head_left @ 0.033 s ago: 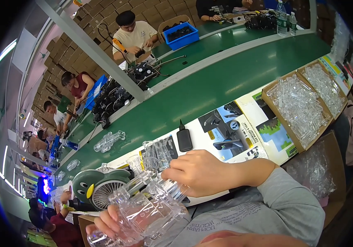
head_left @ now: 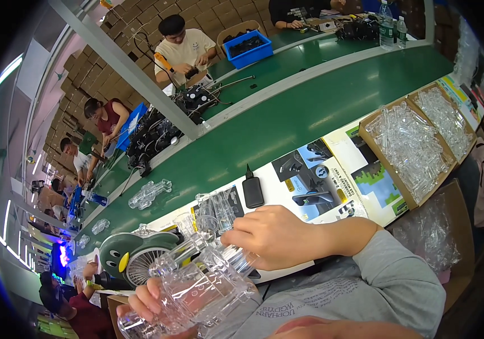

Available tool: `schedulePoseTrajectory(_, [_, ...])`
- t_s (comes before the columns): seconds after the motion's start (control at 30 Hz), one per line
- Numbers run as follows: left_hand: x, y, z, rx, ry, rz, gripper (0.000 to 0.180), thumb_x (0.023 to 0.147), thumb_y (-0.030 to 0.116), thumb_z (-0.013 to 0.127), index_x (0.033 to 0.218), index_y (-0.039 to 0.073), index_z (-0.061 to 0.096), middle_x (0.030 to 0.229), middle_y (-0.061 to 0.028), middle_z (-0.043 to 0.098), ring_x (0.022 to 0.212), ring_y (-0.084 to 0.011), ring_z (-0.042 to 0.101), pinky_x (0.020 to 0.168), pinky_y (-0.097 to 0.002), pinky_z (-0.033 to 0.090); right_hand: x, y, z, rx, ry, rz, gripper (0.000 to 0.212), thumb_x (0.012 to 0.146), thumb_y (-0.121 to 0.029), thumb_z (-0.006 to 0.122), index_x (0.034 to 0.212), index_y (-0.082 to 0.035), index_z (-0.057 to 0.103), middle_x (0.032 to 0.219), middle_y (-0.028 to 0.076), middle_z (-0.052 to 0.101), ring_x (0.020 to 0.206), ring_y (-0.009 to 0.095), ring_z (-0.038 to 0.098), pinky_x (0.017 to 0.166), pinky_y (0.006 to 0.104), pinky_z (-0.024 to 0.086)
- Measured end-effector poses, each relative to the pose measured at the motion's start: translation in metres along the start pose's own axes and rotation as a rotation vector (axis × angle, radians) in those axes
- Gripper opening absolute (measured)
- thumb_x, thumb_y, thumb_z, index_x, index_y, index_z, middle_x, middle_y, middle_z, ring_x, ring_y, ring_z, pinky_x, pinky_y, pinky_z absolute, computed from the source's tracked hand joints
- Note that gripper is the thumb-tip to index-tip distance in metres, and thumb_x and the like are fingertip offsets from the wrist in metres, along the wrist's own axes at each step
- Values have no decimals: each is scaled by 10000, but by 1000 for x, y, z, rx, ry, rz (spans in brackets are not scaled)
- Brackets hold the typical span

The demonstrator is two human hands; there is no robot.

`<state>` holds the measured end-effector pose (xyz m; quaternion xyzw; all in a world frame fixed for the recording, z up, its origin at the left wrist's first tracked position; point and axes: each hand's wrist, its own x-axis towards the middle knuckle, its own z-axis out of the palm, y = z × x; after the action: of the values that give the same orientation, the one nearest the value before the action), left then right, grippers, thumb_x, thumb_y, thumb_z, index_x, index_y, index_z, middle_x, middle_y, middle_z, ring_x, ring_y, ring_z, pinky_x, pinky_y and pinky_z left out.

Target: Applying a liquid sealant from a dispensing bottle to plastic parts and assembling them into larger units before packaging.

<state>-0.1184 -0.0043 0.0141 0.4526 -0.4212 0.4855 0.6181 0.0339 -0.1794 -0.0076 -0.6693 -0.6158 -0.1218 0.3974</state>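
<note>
Low in the head view, my left hand (head_left: 147,302) is closed round a clear, see-through plastic assembly (head_left: 205,288) with tube-like parts. The fingertips show at its left side, while the palm is partly seen through the plastic. My right hand (head_left: 273,237) is bent in from the right, its fingers closed at the assembly's upper right end. What exactly lies under those fingers is hidden. Just beyond them, more clear plastic pieces (head_left: 219,209) stand on the printed cartons. A green penguin-faced fan (head_left: 120,257) is left of the assembly.
A black box-shaped device (head_left: 252,192) lies on the printed cartons (head_left: 315,181). To the right, a cardboard tray (head_left: 408,150) holds many clear parts. Loose clear parts (head_left: 150,194) lie on the green conveyor belt (head_left: 287,118). Across it, people work beside blue bins (head_left: 248,50).
My left hand and the clear plastic assembly have shifted very slightly. My right hand stays in nearly the same place.
</note>
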Motion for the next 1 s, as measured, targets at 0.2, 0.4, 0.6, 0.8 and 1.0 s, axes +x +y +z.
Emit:
schedulePoseTrajectory(0.2, [3, -8, 9, 84, 141, 1, 713, 755, 502, 610, 1184, 5, 333, 936, -65, 381, 874, -173, 390, 814, -310, 305, 2, -1, 3, -11, 79, 18, 342, 594, -95, 639, 931, -114, 581, 725, 17, 531, 642, 205, 568, 581, 316, 449])
schedulePoseTrajectory(0.4, [6, -24, 5, 217, 216, 139, 734, 762, 529, 596, 1205, 3, 337, 932, -62, 401, 863, -178, 415, 815, -330, 324, 2, 2, 7, -17, 106, 41, 344, 595, -96, 631, 934, -116, 576, 726, 20, 532, 645, 208, 571, 581, 323, 448])
schedulePoseTrajectory(0.6, [7, -28, 15, 218, 276, 144, 746, 704, 404, 719, 1222, 60, 306, 827, -8, 399, 723, -115, 402, 698, -286, 312, 5, 6, 8, 70, -40, 52, 340, 614, -100, 621, 948, -119, 561, 741, 20, 543, 668, 208, 586, 598, 326, 460])
schedulePoseTrajectory(0.8, [11, -38, 11, 63, 153, 104, 689, 778, 491, 579, 1161, -29, 342, 920, -72, 386, 845, -194, 385, 771, -319, 322, 6, 8, 15, 49, 87, 75, 332, 615, -93, 620, 942, -117, 567, 748, 22, 555, 673, 213, 588, 607, 339, 463])
schedulePoseTrajectory(1.0, [15, -51, 4, 149, 269, 134, 801, 765, 472, 628, 1331, 42, 258, 874, -39, 399, 775, -154, 417, 727, -304, 324, 11, 17, 13, -13, 135, 60, 347, 627, -123, 649, 964, -124, 567, 755, 22, 562, 691, 212, 585, 613, 345, 452])
